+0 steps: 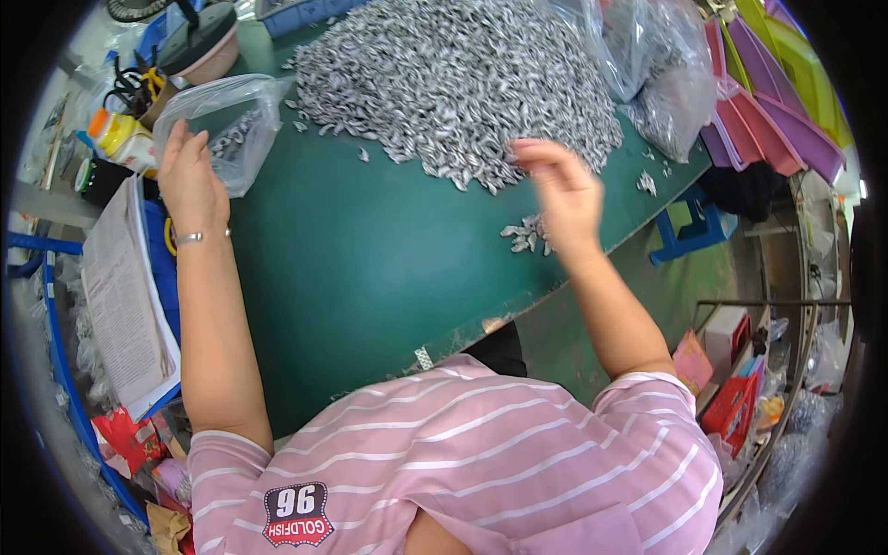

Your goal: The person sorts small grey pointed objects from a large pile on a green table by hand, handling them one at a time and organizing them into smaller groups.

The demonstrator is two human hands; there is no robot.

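At the left of the table, my left hand [192, 176] is at the near left side of a clear plastic bag [261, 139], its fingers curled against the film and gripping it. Several small silver-grey pieces [229, 141] lie in the bag. Over the near right edge of a large heap of the same twisted, shiny pieces [453, 88], my right hand [569, 194] hovers with fingers stretched to the left, slightly blurred. Nothing shows in it. Just below it a small cluster of pieces [525, 233] lies apart from the heap, partly hidden by the wrist.
The green table [370, 268] has a worn front edge near my body. Filled clear bags [671, 111] stand at the back right, beside pink and purple bins [754, 125]. A blue stool [694, 227] is on the floor. Papers [129, 296] and a yellow-white bottle [125, 139] line the left.
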